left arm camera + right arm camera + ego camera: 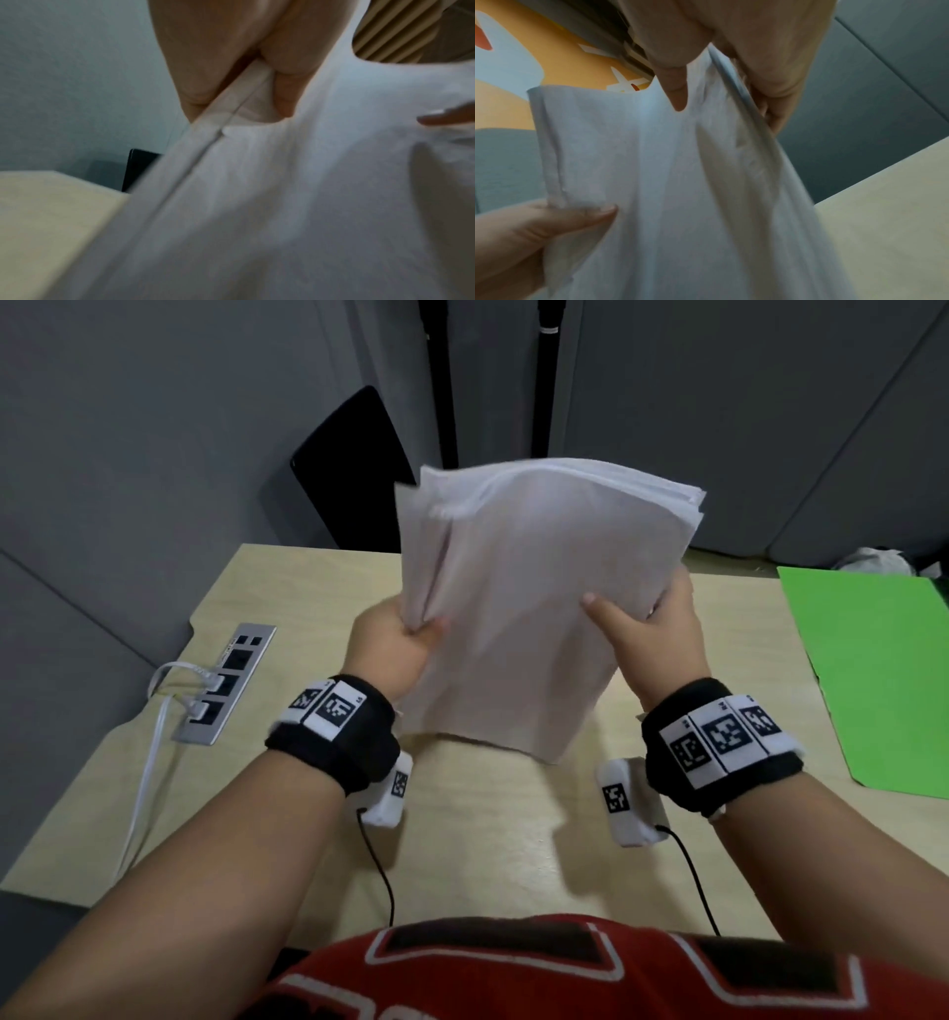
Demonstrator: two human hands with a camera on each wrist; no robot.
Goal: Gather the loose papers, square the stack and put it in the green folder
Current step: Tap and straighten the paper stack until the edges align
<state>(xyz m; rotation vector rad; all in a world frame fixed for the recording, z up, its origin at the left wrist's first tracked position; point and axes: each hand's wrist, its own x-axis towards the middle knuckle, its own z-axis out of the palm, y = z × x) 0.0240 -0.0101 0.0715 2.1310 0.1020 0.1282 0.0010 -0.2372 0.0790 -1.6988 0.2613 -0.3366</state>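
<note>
A stack of white papers (pixel 524 608) stands nearly upright over the middle of the desk, its sheets uneven at the top. My left hand (pixel 398 649) grips its left edge, thumb on the near face. My right hand (pixel 649 629) grips its right edge, thumb across the front sheet. In the left wrist view the papers (pixel 282 203) are pinched between thumb and fingers (pixel 282 67). The right wrist view shows the same stack (pixel 667 182) with my right thumb (pixel 677 91) on it. The green folder (pixel 883 675) lies flat at the desk's right side.
A light wooden desk (pixel 488 839) carries a metal power strip (pixel 226 685) with white cables plugged in at its left edge. A black chair back (pixel 349 464) stands behind the desk. Grey partition walls surround it.
</note>
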